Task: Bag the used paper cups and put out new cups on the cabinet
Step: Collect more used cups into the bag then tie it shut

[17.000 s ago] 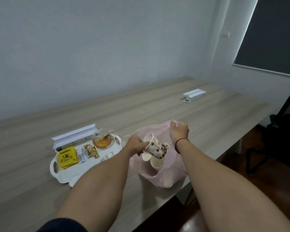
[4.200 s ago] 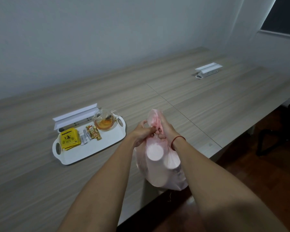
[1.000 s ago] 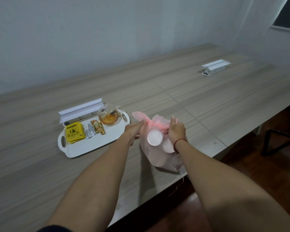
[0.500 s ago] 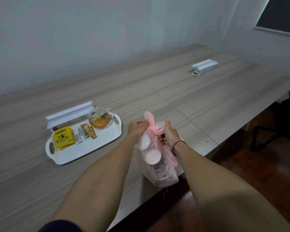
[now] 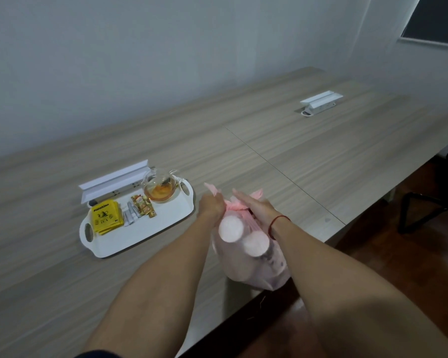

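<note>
Since half a second ago the tails of the pink bag (image 5: 254,270) spread to both sides — the left hand (image 5: 210,206) grips one tail, the right hand (image 5: 255,209) closes on the knotted neck. Used paper cups (image 5: 230,228) (two white bottoms show through) are inside it, at the near edge of the table (image 5: 321,156).

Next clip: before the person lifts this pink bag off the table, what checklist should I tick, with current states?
1. Used cups inside pink bag: ok, two show through.
2. Knot finished: cannot tell, the hands cover it.
3. Left hand grips the bag's tie end: ok.
4. Right hand grip: cannot tell.
5. No cups on tray: ok.
</note>
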`<action>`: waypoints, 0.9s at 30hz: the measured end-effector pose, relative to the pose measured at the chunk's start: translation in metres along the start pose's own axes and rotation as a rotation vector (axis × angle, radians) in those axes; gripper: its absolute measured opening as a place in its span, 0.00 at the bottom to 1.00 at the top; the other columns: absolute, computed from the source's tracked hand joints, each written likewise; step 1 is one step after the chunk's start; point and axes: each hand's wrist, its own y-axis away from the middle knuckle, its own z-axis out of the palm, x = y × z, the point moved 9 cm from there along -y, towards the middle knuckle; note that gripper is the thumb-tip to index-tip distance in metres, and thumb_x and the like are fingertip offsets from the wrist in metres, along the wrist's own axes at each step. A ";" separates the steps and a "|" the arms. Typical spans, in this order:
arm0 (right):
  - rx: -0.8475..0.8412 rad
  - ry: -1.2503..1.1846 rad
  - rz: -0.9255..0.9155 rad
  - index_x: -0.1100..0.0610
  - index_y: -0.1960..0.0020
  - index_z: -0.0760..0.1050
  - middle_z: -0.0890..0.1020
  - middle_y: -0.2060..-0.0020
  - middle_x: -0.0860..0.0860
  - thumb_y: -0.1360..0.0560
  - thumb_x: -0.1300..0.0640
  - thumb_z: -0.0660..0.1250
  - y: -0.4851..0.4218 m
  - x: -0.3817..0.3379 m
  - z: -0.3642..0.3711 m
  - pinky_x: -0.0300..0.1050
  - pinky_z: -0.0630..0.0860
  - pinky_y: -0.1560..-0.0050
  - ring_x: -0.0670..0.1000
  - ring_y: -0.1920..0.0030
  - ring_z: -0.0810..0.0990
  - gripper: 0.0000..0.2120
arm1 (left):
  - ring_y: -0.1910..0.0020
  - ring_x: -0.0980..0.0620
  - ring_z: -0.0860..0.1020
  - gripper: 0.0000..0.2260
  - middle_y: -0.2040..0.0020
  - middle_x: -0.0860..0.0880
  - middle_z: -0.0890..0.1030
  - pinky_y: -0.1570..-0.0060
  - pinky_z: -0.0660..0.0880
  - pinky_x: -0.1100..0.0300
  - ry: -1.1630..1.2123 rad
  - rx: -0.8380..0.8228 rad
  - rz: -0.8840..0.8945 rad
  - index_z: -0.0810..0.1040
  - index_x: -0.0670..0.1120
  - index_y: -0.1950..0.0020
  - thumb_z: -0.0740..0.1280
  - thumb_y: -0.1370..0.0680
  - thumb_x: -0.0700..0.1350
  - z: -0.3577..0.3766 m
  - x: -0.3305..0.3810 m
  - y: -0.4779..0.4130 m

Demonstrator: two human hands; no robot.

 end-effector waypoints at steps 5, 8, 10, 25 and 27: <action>0.065 0.352 -0.093 0.66 0.46 0.77 0.80 0.56 0.57 0.27 0.53 0.70 0.006 -0.023 -0.007 0.41 0.75 0.64 0.53 0.57 0.79 0.16 | 0.39 0.38 0.76 0.21 0.39 0.37 0.78 0.40 0.71 0.48 -0.025 0.244 0.002 0.72 0.38 0.35 0.51 0.16 0.51 -0.033 -0.005 0.003; 0.157 0.294 -0.096 0.67 0.45 0.77 0.79 0.56 0.56 0.28 0.56 0.72 0.004 -0.029 -0.013 0.42 0.73 0.61 0.53 0.55 0.78 0.17 | 0.43 0.39 0.78 0.22 0.41 0.38 0.79 0.43 0.74 0.50 -0.004 0.289 -0.055 0.76 0.38 0.40 0.50 0.16 0.51 -0.041 -0.024 0.000; 0.194 0.259 -0.083 0.68 0.45 0.77 0.79 0.55 0.55 0.29 0.58 0.73 0.003 -0.023 -0.012 0.41 0.72 0.57 0.51 0.55 0.77 0.17 | 0.42 0.39 0.78 0.22 0.41 0.37 0.79 0.43 0.73 0.51 0.054 0.289 -0.128 0.76 0.37 0.39 0.51 0.16 0.51 -0.043 -0.035 -0.001; 0.005 -0.158 -0.120 0.62 0.49 0.79 0.76 0.70 0.52 0.25 0.57 0.70 0.000 -0.036 0.029 0.36 0.68 0.74 0.45 0.73 0.71 0.09 | 0.71 0.51 0.75 0.19 0.69 0.46 0.78 0.65 0.73 0.59 0.556 0.063 0.225 0.74 0.43 0.65 0.57 0.18 0.47 -0.032 0.026 0.004; 0.034 -0.317 -0.096 0.61 0.54 0.78 0.72 0.74 0.50 0.23 0.58 0.67 -0.002 -0.028 0.023 0.35 0.63 0.77 0.44 0.77 0.67 0.06 | 0.68 0.48 0.76 0.14 0.65 0.43 0.78 0.62 0.77 0.56 0.897 0.010 0.060 0.76 0.40 0.57 0.56 0.18 0.43 -0.029 0.020 0.004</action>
